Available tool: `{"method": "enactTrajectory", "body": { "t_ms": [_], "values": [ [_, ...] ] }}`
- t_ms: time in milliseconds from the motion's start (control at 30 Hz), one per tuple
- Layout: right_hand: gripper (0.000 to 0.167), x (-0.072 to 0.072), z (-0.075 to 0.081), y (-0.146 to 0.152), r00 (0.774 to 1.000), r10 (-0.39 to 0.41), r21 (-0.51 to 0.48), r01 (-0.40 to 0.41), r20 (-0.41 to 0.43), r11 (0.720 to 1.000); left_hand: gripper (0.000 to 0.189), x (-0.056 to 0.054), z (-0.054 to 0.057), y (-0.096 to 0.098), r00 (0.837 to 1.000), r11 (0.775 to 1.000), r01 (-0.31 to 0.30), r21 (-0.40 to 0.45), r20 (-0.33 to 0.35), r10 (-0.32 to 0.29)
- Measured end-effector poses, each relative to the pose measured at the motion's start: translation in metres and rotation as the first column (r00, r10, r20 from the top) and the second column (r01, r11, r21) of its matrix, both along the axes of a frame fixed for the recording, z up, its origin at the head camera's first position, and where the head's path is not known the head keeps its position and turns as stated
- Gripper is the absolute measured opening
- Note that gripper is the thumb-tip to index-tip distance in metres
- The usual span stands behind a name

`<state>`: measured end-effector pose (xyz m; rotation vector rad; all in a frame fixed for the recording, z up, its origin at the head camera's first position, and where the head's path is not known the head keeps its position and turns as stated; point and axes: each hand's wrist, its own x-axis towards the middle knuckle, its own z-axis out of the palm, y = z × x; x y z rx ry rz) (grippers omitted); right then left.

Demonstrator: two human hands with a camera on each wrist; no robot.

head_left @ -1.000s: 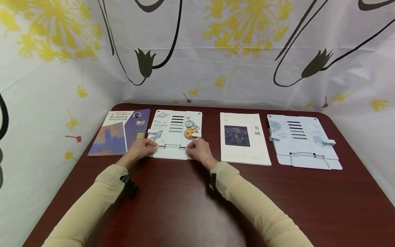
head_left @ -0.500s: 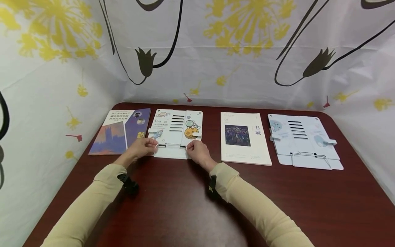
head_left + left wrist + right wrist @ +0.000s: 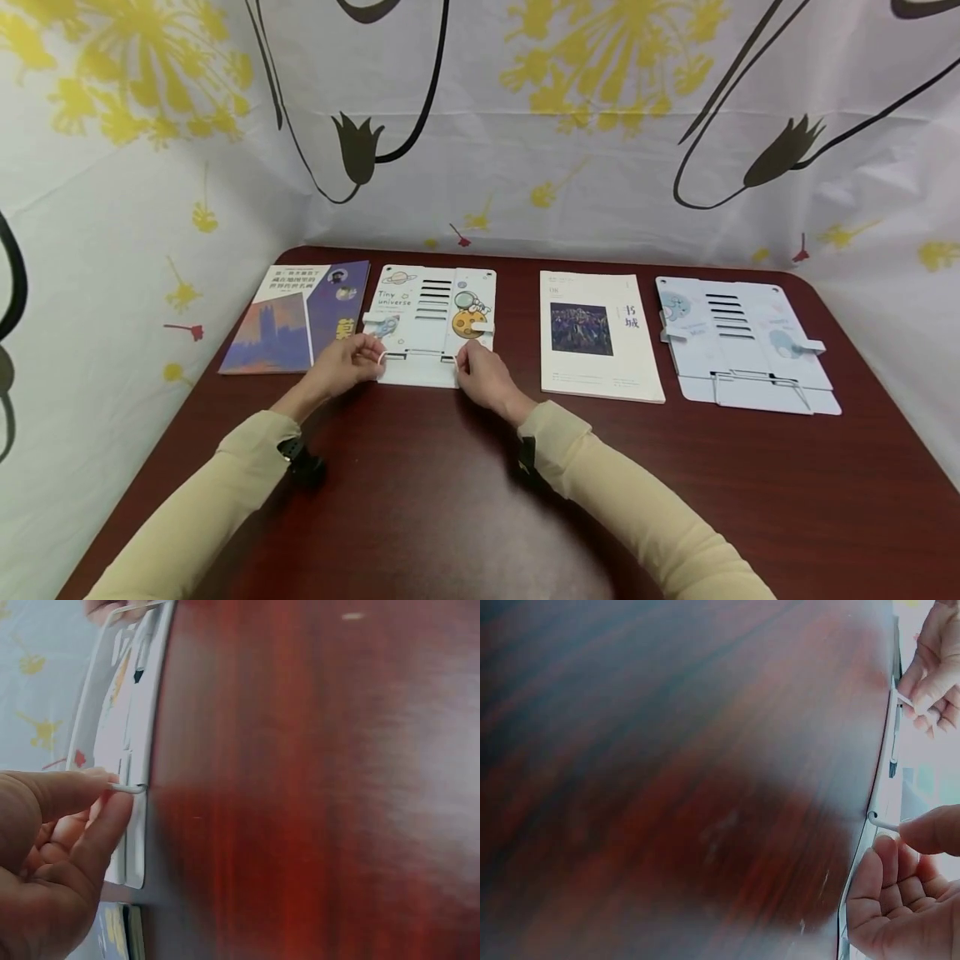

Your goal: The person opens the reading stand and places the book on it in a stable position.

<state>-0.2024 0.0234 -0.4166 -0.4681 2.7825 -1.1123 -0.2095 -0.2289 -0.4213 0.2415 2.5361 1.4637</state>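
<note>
A white book stand (image 3: 423,340) with space cartoons and "Tiny universe" printed on it lies flat on the table. At its front ledge, my left hand (image 3: 343,365) pinches one side of a thin white wire bracket (image 3: 127,789) between thumb and forefinger. My right hand (image 3: 489,373) holds the bracket's other side, its thumb against the wire and its fingers curled beneath. In the left wrist view the bracket stands raised off the stand's face. Just left of the stand is a purple and white book (image 3: 288,321).
A cream book (image 3: 600,367) lies right of the stand. Further right is a second white book stand (image 3: 738,354), flat, with its wire bracket folded down. A patterned white cloth (image 3: 480,150) hangs behind the dark red table (image 3: 450,500).
Both hands keep their hold on the wire bracket at the stand's front. The right hand has shifted slightly, and the head view has moved a little. The books and the other stand stay put.
</note>
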Motion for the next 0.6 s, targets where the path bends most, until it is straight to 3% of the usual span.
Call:
{"method": "enactTrajectory", "body": {
  "t_ms": [333, 500, 600],
  "values": [
    [0.014, 0.0031, 0.0011, -0.0006, 0.995, 0.054, 0.034, -0.051, -0.088, 0.998, 0.017, 0.0082, -0.0069, 0.0006, 0.975, 0.998, 0.001, -0.06, -0.22, -0.014],
    [0.015, 0.003, -0.0008, -0.0017, 0.992, 0.052, 0.03, -0.048, -0.115, 0.998, 0.017, 0.0098, -0.0086, -0.0004, 0.969, 1.0, 0.004, -0.025, -0.246, -0.01],
    [0.013, 0.0008, -0.0008, 0.0013, 0.995, 0.049, 0.005, -0.049, -0.091, 0.999, 0.019, 0.0074, -0.0058, -0.0049, 0.976, 0.999, 0.043, -0.024, -0.211, -0.047]
  ]
}}
